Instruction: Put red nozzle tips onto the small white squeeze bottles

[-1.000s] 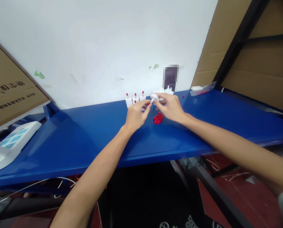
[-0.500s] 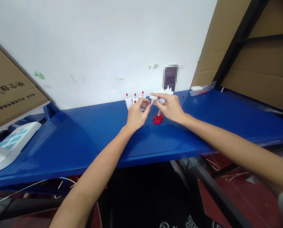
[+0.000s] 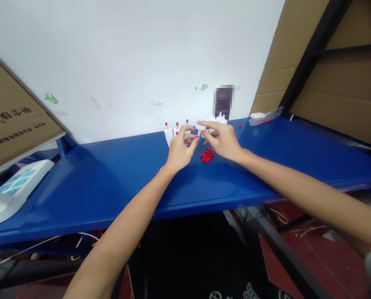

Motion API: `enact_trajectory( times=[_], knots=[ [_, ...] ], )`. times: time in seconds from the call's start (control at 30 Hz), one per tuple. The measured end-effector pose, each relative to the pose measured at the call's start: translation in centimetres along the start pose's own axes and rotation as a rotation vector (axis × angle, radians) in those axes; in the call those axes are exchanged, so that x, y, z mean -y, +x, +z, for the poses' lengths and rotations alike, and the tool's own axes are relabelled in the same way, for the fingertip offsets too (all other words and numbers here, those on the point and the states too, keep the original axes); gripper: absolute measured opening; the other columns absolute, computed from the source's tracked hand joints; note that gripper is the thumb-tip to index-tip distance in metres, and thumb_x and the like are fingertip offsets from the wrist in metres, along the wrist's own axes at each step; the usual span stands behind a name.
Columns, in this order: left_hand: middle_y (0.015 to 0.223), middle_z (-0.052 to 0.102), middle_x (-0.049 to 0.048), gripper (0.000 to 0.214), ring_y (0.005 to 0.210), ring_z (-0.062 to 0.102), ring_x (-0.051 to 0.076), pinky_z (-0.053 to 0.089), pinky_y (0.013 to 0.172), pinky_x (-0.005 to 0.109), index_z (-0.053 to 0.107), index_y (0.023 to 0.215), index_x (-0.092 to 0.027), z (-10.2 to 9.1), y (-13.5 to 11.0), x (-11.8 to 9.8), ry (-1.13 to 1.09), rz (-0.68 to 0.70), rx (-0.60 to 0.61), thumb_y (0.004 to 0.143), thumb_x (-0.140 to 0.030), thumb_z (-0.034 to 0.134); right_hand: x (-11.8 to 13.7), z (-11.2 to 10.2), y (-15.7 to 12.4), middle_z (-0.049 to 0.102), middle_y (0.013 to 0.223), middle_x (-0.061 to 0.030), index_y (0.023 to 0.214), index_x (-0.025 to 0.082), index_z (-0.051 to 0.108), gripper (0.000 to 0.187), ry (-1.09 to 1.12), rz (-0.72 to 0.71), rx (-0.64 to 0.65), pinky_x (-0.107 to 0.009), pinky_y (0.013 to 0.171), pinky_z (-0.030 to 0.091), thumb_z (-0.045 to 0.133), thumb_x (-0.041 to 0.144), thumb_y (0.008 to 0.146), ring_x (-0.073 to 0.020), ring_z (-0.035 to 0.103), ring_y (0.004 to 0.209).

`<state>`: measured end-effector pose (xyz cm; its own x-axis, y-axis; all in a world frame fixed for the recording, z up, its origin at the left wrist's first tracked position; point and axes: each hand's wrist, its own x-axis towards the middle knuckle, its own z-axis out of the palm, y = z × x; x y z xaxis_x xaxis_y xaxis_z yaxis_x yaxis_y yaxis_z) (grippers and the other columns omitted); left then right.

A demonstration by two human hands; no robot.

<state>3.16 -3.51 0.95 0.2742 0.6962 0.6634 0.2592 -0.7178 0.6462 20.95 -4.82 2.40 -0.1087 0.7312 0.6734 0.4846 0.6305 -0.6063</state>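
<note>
Between the thumb and fingers of my right hand [image 3: 225, 139] is a white nozzle lid [image 3: 200, 127], its spout pointing down. My left hand [image 3: 179, 153] pinches a small red tip cap [image 3: 197, 136] at the spout's end; whether the cap is seated on it I cannot tell. Below the hands, a cluster of red tip caps [image 3: 207, 155] lies on the blue table [image 3: 111, 174]. Behind my left hand stand several white nozzle lids with red tips [image 3: 168, 133]. Past my right hand are white nozzle lids without red tips [image 3: 221, 119], partly hidden by it.
A dark phone-like object [image 3: 223, 101], partly pixelated, leans on the white wall. A single red cap [image 3: 240, 126] and a clear plastic bag [image 3: 266, 117] lie at the back right. A white device with blue panels [image 3: 20, 182] stands at left. Cardboard [image 3: 341, 91] borders the right side.
My left hand has shifted slightly right and the red cap is closer to the spout. A lower finger of my right hand has drawn up from the red cluster.
</note>
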Motion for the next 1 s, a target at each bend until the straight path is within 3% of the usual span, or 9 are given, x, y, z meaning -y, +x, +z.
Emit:
enact_trajectory(
  times=[0.17, 0.4, 0.73, 0.87, 1.0],
  knots=[
    [0.092, 0.077, 0.0033, 0.041, 0.074, 0.075, 0.015, 0.061, 0.071, 0.031, 0.044, 0.130, -0.024, 0.0, -0.1, 0.1, -0.015, -0.008, 0.012, 0.095, -0.024, 0.064, -0.2, -0.2, 0.1, 0.077, 0.108, -0.0067, 0.130, 0.022, 0.070, 0.039, -0.065, -0.078, 0.066, -0.036, 0.077, 0.060, 0.053, 0.029, 0.096, -0.0185, 0.071, 0.080],
    [0.092, 0.077, 0.0028, 0.042, 0.077, 0.075, 0.016, 0.060, 0.072, 0.031, 0.044, 0.134, -0.025, -0.1, -0.2, 0.2, 0.023, 0.050, 0.040, 0.096, -0.019, 0.060, -0.2, -0.1, 0.0, 0.068, 0.125, -0.0090, 0.138, 0.026, 0.058, 0.056, -0.110, -0.140, 0.179, -0.037, 0.073, 0.057, 0.064, 0.021, 0.083, -0.0171, 0.066, 0.074],
    [0.081, 0.073, 0.0000, 0.030, 0.067, 0.068, 0.013, 0.056, 0.067, 0.027, 0.050, 0.128, -0.023, -0.4, -0.3, -0.1, 0.053, 0.097, 0.087, 0.098, -0.019, 0.049, -0.6, 0.1, 0.1, 0.068, 0.114, -0.0087, 0.114, 0.021, 0.065, 0.033, -0.122, -0.132, 0.159, -0.034, 0.072, 0.053, 0.069, 0.030, 0.083, -0.0183, 0.068, 0.074],
    [0.081, 0.069, -0.0007, 0.039, 0.070, 0.068, 0.014, 0.058, 0.069, 0.028, 0.049, 0.131, -0.025, -0.6, -0.3, 0.3, 0.034, 0.119, 0.126, 0.095, -0.013, 0.044, 0.1, -0.1, 0.0, 0.074, 0.088, -0.0036, 0.119, 0.019, 0.066, 0.041, -0.112, -0.044, 0.197, -0.032, 0.065, 0.050, 0.071, 0.033, 0.081, -0.0186, 0.067, 0.063],
    [0.086, 0.069, -0.0001, 0.049, 0.069, 0.068, 0.013, 0.059, 0.068, 0.028, 0.048, 0.133, -0.026, -0.6, -0.2, 0.7, 0.051, 0.142, 0.138, 0.089, -0.006, 0.040, 0.2, -0.3, 0.0, 0.068, 0.065, 0.0024, 0.116, 0.019, 0.068, 0.038, -0.137, -0.015, 0.219, -0.030, 0.061, 0.046, 0.070, 0.034, 0.081, -0.0179, 0.064, 0.055]
  ],
)
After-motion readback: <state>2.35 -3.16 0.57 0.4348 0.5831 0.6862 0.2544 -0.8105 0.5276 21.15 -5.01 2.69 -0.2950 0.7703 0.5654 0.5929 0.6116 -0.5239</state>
